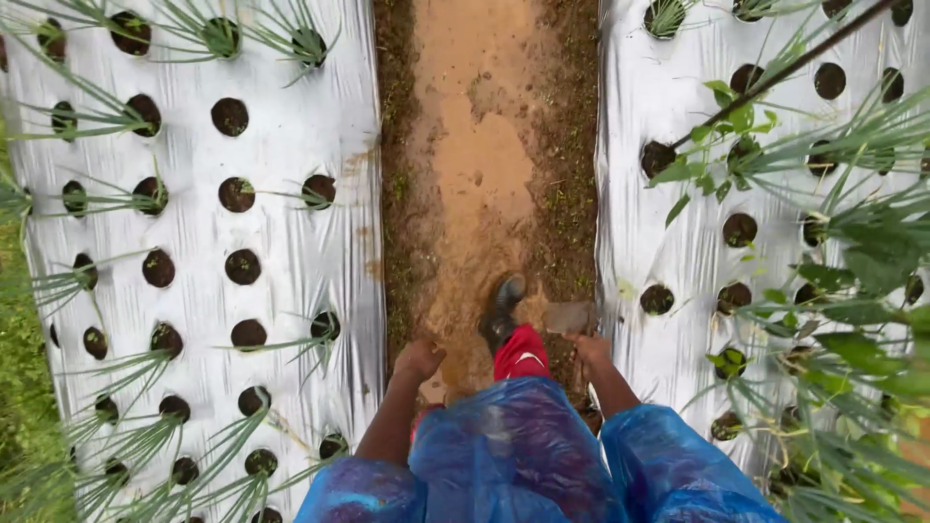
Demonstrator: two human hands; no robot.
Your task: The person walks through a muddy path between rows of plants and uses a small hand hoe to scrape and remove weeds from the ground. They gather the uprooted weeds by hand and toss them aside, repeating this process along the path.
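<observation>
I look straight down at my blue plastic raincoat (523,455) and a muddy path (480,165) between two planting beds. My left hand (418,359) is closed in a fist with nothing visible in it, hanging over the path's left edge. My right hand (589,349) grips the handle of a small flat-bladed hand tool (569,317), its blade pointing up the path beside the right bed. My dark boot (502,312) and red trouser leg (520,353) step forward between the hands.
Silver plastic mulch (281,145) covers the left bed, punched with round soil holes, several holding thin green shoots. The right bed's silver sheet (668,116) has similar holes, leafy weeds and long green blades (862,242). Grass borders the far left.
</observation>
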